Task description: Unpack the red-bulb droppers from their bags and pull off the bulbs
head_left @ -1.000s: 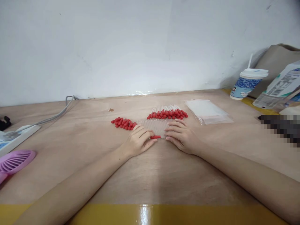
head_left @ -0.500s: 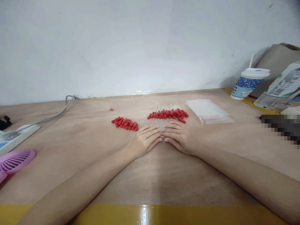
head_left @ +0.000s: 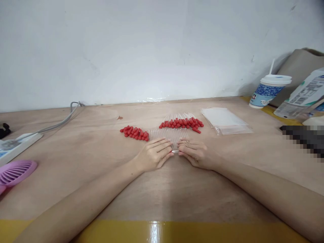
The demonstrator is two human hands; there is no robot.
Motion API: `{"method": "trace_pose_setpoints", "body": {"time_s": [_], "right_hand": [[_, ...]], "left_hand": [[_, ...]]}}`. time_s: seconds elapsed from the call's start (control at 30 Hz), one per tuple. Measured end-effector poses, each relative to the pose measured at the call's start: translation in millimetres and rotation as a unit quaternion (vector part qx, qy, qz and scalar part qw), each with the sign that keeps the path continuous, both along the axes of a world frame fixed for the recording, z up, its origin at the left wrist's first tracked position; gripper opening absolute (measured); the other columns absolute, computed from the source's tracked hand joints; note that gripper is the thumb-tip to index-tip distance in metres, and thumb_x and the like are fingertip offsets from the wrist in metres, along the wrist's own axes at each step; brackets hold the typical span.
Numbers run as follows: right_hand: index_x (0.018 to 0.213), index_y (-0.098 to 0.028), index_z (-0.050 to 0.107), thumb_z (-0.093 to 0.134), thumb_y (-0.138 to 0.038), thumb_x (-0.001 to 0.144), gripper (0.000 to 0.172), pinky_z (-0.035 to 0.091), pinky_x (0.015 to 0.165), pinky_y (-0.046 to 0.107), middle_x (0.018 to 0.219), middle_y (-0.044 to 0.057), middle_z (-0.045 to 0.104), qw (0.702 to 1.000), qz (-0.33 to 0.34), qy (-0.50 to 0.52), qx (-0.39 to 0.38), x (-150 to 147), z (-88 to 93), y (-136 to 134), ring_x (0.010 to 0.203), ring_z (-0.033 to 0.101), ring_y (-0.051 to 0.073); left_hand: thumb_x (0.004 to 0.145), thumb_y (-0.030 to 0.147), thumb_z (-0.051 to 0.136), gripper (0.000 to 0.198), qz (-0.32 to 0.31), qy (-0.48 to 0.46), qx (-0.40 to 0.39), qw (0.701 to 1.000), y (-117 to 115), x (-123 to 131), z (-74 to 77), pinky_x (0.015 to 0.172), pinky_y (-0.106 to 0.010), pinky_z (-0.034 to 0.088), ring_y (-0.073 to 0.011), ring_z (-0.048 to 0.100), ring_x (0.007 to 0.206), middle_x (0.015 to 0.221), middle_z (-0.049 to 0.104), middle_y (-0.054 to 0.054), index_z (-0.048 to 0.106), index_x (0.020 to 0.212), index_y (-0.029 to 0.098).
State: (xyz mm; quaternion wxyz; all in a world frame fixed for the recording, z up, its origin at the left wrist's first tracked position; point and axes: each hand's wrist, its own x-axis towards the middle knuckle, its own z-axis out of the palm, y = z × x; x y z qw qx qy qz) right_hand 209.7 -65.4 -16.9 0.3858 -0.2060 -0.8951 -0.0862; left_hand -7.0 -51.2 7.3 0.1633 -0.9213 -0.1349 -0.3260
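Several clear thin tubes lie side by side in a row just beyond my hands. My left hand is closed, its fingertips pinching a small red rubber bulb that is mostly hidden, only a bit of red showing. My right hand is closed on one end of a clear tube, which spans the small gap between my hands and meets the red bit. Left of the row sits a pile of loose red rubber bulbs. Behind it, droppers with red bulbs lie together, thin tips pointing toward the wall.
Clear plastic bags lie stacked at the right. Beyond them stand a paper cup with a straw and a plastic package. A power strip with a grey cable and a pink fan are at the left.
Both hands have come slightly nearer to me and a little apart, the right one moving right. The clear tube between them now shows more plainly. The piles have not moved.
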Motion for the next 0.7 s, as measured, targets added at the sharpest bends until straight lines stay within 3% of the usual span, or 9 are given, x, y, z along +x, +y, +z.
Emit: {"method": "trace_pose_setpoints", "body": {"time_s": [0.27, 0.47, 0.53, 0.6, 0.63, 0.7], "right_hand": [[0.089, -0.017, 0.057, 0.045, -0.015, 0.086, 0.012, 0.046, 0.096, 0.035, 0.092, 0.007, 0.066, 0.999, -0.015, -0.038, 0.013, 2.5, 7.6, -8.0, 0.095, 0.060, 0.015], [0.094, -0.017, 0.056, 0.046, -0.015, 0.085, 0.014, 0.046, 0.093, 0.037, 0.092, 0.007, 0.066, 0.999, -0.023, -0.005, 0.030, 14.3, 11.0, -9.0, 0.097, 0.059, 0.016], [0.093, -0.018, 0.057, 0.046, -0.016, 0.085, 0.014, 0.048, 0.086, 0.035, 0.089, 0.007, 0.066, 0.996, -0.074, 0.037, 0.028, 21.9, 10.5, -4.8, 0.093, 0.060, 0.017], [0.088, -0.018, 0.060, 0.048, -0.019, 0.084, 0.012, 0.048, 0.075, 0.032, 0.081, 0.006, 0.065, 0.983, -0.168, 0.077, 0.023, 28.7, 8.7, 0.7, 0.082, 0.060, 0.017], [0.085, -0.018, 0.061, 0.048, -0.021, 0.084, 0.013, 0.045, 0.070, 0.031, 0.075, 0.005, 0.064, 0.971, -0.220, 0.087, 0.021, 31.2, 7.5, 3.3, 0.076, 0.060, 0.017], [0.081, -0.018, 0.063, 0.049, -0.025, 0.083, 0.016, 0.039, 0.066, 0.031, 0.069, 0.004, 0.063, 0.947, -0.310, 0.083, 0.013, 33.4, 5.2, 7.2, 0.069, 0.058, 0.016]], "left_hand": [[0.084, 0.025, 0.053, 0.014, 0.007, 0.001, 0.004, 1.000, -3.6, -2.6, 0.7, 0.089, -0.032, 0.051, -0.0166, 0.064, 0.092, 0.097, 0.068, -0.007, 0.061, 0.089, 0.014], [0.083, 0.022, 0.055, 0.012, 0.018, -0.029, -0.010, 0.999, -2.9, -8.8, -3.5, 0.087, -0.032, 0.050, -0.0169, 0.062, 0.094, 0.097, 0.068, -0.007, 0.060, 0.091, 0.015], [0.082, 0.021, 0.056, 0.010, 0.044, -0.055, -0.014, 0.997, 1.4, -16.4, 0.2, 0.085, -0.032, 0.049, -0.0171, 0.062, 0.094, 0.094, 0.068, -0.005, 0.062, 0.088, 0.016], [0.081, 0.024, 0.057, 0.010, 0.100, -0.102, -0.023, 0.989, 10.6, -29.5, 9.3, 0.078, -0.031, 0.049, -0.0167, 0.061, 0.087, 0.089, 0.067, -0.005, 0.064, 0.083, 0.018], [0.080, 0.027, 0.057, 0.012, 0.145, -0.133, -0.038, 0.980, 17.1, -38.5, 15.6, 0.073, -0.029, 0.049, -0.0158, 0.060, 0.081, 0.085, 0.066, -0.004, 0.065, 0.081, 0.018], [0.082, 0.033, 0.053, 0.020, 0.275, -0.215, -0.084, 0.933, 33.7, -61.0, 28.8, 0.064, -0.027, 0.047, -0.0151, 0.057, 0.073, 0.078, 0.061, -0.005, 0.067, 0.080, 0.018]]}}
